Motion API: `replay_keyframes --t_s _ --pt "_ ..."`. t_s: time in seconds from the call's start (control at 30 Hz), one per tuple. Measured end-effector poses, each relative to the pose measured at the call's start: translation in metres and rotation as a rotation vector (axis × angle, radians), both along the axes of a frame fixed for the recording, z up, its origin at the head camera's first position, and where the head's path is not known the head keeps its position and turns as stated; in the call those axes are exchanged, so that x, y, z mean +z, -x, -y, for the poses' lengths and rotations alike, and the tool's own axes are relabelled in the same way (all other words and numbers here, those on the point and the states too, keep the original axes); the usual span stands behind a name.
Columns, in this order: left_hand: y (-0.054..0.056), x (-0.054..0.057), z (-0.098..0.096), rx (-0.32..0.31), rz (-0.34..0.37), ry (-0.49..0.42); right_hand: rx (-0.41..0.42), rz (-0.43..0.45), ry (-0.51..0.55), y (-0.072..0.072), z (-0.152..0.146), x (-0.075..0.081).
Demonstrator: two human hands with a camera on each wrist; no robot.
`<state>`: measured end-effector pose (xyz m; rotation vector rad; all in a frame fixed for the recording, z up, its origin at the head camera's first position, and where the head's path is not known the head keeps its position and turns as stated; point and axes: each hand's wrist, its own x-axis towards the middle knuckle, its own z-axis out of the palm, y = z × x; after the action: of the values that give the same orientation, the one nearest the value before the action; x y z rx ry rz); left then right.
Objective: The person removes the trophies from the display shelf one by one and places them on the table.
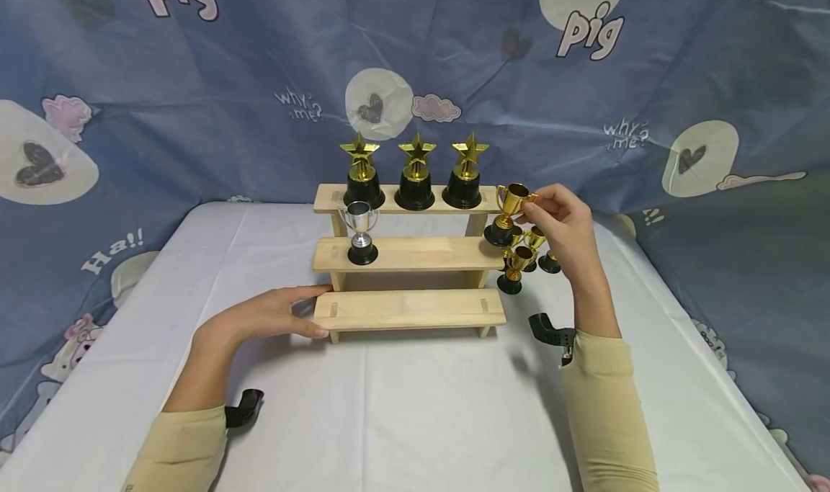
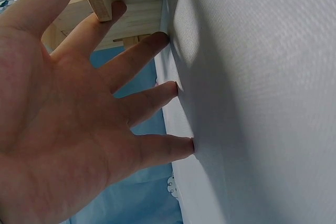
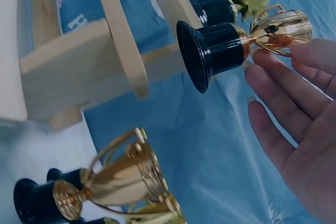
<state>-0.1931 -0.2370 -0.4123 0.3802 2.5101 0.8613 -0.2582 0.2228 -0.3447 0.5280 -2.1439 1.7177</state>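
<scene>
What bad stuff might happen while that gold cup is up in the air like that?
The gold cup might slip, because the right hand pinches only one side of it and its base hangs free.

If it dropped, it might knock over the other gold cups beside the wooden stand.

If the left hand bumped the stand's left end, the star trophies might wobble.

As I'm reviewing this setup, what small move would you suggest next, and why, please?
Probably ease the gold trophy cup left onto the middle shelf: the right grip holds it near that shelf's right end, with room beside the silver trophy cup.
</scene>
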Motion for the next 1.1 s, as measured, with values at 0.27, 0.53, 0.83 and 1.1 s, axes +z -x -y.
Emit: replay_keyframes --t_s 0.27,0.53,0.83,1.1 --pt "0.000 0.000 -0.001 0.003 -0.002 0.007 -0.004 -0.010 0.114 0.000 -0.021 0.001" --pt "0.001 0.000 -0.001 -0.004 -0.001 0.005 -0.032 -0.023 0.175 0.002 -0.036 -0.001" --pt "0.001 -0.001 0.000 0.007 0.005 0.005 -0.136 0.000 0.166 0.005 -0.048 -0.008" --pt "0.002 0.000 -0.001 0.005 0.003 0.029 -0.290 0.085 0.029 0.008 -0.058 -0.013"
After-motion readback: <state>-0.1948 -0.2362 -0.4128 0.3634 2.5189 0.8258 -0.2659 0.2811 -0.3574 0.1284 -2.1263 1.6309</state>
